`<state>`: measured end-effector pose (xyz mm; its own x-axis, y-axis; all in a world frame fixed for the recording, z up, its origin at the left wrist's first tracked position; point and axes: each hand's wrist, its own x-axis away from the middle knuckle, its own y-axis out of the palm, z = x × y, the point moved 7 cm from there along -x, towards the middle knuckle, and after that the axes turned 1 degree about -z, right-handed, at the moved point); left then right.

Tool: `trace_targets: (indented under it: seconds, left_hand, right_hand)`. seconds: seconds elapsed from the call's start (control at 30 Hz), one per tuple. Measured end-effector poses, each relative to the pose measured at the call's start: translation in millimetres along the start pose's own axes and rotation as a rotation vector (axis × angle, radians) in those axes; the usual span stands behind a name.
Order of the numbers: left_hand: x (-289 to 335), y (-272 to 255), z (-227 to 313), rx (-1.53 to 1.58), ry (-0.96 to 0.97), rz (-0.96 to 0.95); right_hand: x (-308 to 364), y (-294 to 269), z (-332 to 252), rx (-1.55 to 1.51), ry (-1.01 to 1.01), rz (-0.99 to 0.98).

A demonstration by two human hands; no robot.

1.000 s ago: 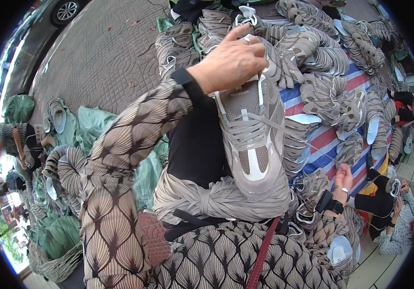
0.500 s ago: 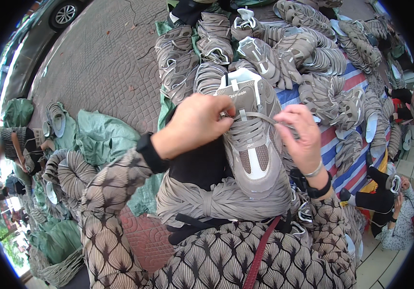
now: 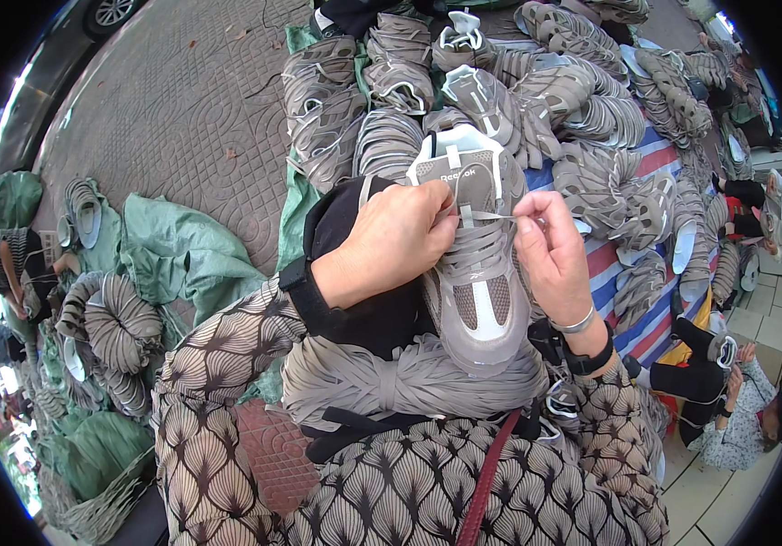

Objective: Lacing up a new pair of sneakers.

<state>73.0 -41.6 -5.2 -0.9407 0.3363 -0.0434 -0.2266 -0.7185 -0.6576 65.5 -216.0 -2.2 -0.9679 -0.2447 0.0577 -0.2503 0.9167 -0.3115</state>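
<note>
A grey-beige sneaker (image 3: 484,338) with a white collar rests on my lap, toe toward me. Its grey shoelace (image 3: 491,217) zigzags up the front, and the top stretch runs taut across the tongue. My right hand (image 3: 552,259) pinches that stretch between thumb and forefinger beside the shoe's right edge. On the other side, my left hand (image 3: 395,237) is closed at the left eyelets, with its fingertips at the lace; part of its grip is hidden. Below the toe, a thick tied bundle of grey laces (image 3: 336,375) lies across my lap.
Stacked grey shoe uppers (image 3: 400,146) lie ahead and to the right, some on a striped sheet (image 3: 602,264). Green sacks (image 3: 186,241) and more uppers (image 3: 122,323) are at the left. A person (image 3: 746,409) sits at the lower right; another person (image 3: 13,268) is at the far left.
My right hand has moved slightly left and closed into a tight pinch. The lace, slack and bowed before, is now drawn straight. My left hand has shifted slightly right.
</note>
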Motion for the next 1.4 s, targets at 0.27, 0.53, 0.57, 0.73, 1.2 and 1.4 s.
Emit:
trace_targets:
  seconds: [0.27,0.53,0.57,0.73,1.2,1.4]
  left_hand:
    - [-3.5,-3.4,1.3,-0.015,-0.025,-0.047]
    - [-4.8,4.9,-10.8,0.279,-0.061,-0.330]
    - [-5.7,1.1,-12.3,0.274,-0.066,-0.329]
    - [-23.6,12.1,-13.6,0.249,-0.193,-0.334]
    - [-4.8,-30.9,-17.2,0.467,-0.253,-0.209]
    - [13.0,-80.4,-0.3,0.054,-0.012,-0.041]
  right_hand:
    - [-8.1,10.9,-51.4,0.704,-0.600,-0.013]
    - [-5.0,29.9,-48.3,0.318,-0.464,-0.293]
    - [-6.1,29.7,-49.6,0.312,-0.467,-0.294]
    - [-27.0,3.0,-24.7,0.395,-0.300,0.060]
    - [-9.7,-26.0,-2.5,0.216,-0.165,0.033]
    - [-29.3,-36.9,-14.0,0.005,-0.069,-0.019]
